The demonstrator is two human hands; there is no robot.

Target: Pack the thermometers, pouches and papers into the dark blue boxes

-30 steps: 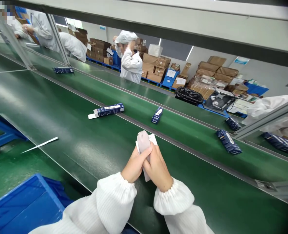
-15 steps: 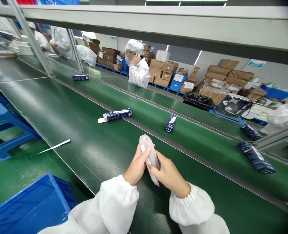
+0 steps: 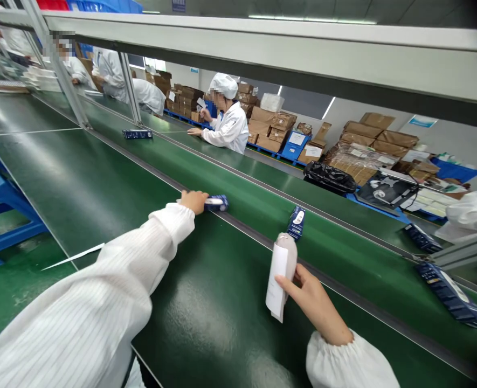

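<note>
My left hand (image 3: 193, 200) reaches far out over the green table and closes on a dark blue carton (image 3: 217, 203) lying at the edge of the conveyor belt. My right hand (image 3: 309, 302) stays near me and grips a pale grey pouch (image 3: 287, 250) together with a folded white leaflet (image 3: 277, 281), both held upright above the table. A second blue carton (image 3: 296, 222) lies on the belt just beyond the pouch.
More blue cartons lie on the belt (image 3: 262, 210), one at far left (image 3: 137, 134) and two at the right (image 3: 452, 295). A white strip (image 3: 73, 256) lies at the table's near edge. A blue stool (image 3: 4, 226) stands left. Workers in white coats (image 3: 227, 126) stand opposite, before stacked cardboard boxes (image 3: 367, 129).
My left hand let go of the pouch and stretched out to the blue carton at the belt's edge. The right hand now holds the pouch and leaflet alone, further right.
</note>
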